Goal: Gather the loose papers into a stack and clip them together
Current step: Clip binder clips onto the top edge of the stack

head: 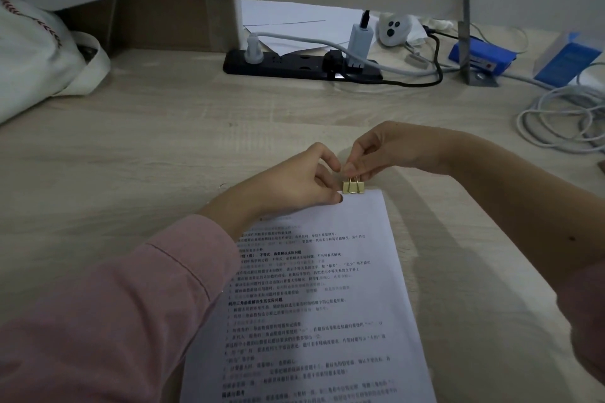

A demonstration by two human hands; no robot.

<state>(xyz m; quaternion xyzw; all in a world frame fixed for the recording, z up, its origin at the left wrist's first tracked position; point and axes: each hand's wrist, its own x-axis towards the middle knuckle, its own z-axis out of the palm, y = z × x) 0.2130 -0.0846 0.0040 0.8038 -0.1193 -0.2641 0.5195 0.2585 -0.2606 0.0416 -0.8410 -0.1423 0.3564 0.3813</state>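
A stack of printed white papers [314, 298] lies on the wooden desk [147, 141], running from the bottom edge up to the middle. A small gold binder clip [353, 187] sits on the top edge of the stack, near its right corner. My right hand [389, 150] pinches the clip's wire handles from above. My left hand [294, 183] presses the top edge of the papers just left of the clip, thumb tip on the sheet. Its pink sleeve covers the stack's left side.
A black power strip [294, 65] with plugs and cables lies at the back centre. A white cloth bag [36, 52] sits at the left. Coiled white cables [563, 121] and blue boxes [569, 59] are at the right. A grey metal frame [465, 26] stands behind.
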